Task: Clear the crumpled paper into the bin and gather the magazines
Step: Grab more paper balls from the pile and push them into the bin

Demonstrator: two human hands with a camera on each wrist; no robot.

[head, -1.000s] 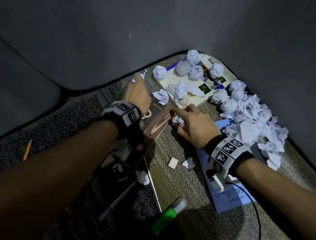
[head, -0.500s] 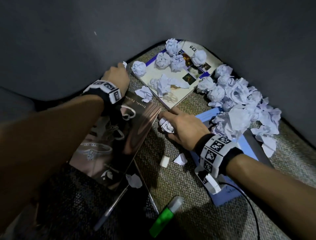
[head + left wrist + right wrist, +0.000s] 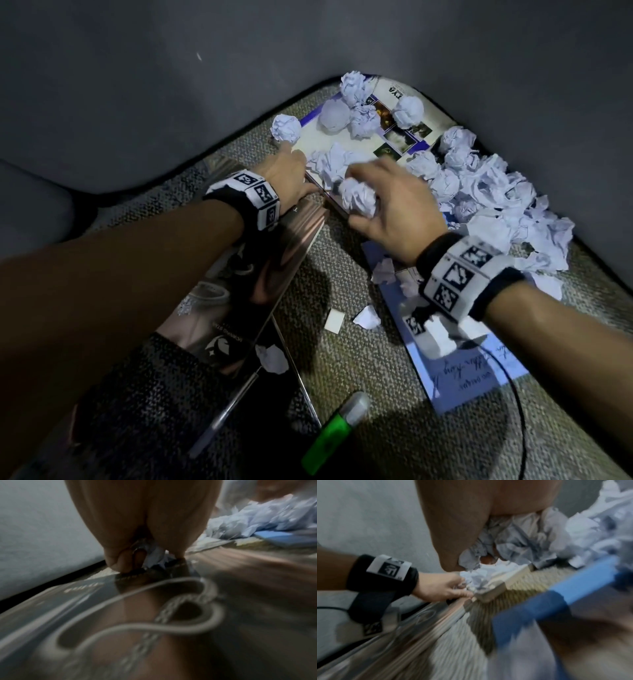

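Centre frame in the head view, your right hand [image 3: 394, 209] is curling its fingers round a crumpled paper ball [image 3: 358, 197], gripping it just above the near edge of the pale magazine [image 3: 318, 140] lying in the upper middle of the picture. Over to its left, your left hand [image 3: 286, 174] is reaching to that same magazine's corner; the right wrist view is showing its fingers bent against the edge beside a paper wad, but whether they are pinching anything I cannot tell. Under your left forearm the glossy dark magazine [image 3: 274, 260] is lying on the woven mat [image 3: 342, 363], its cover filling the lower part of the left wrist view. To the upper right, the big heap of crumpled paper [image 3: 496, 192] is sitting against the wall, spilling onto a blue sheet [image 3: 479, 370] under your right wrist. Lower centre, a green highlighter [image 3: 334, 433] and a pen [image 3: 222, 421] are resting on the mat, with small paper scraps [image 3: 366, 317] scattered between the magazines.
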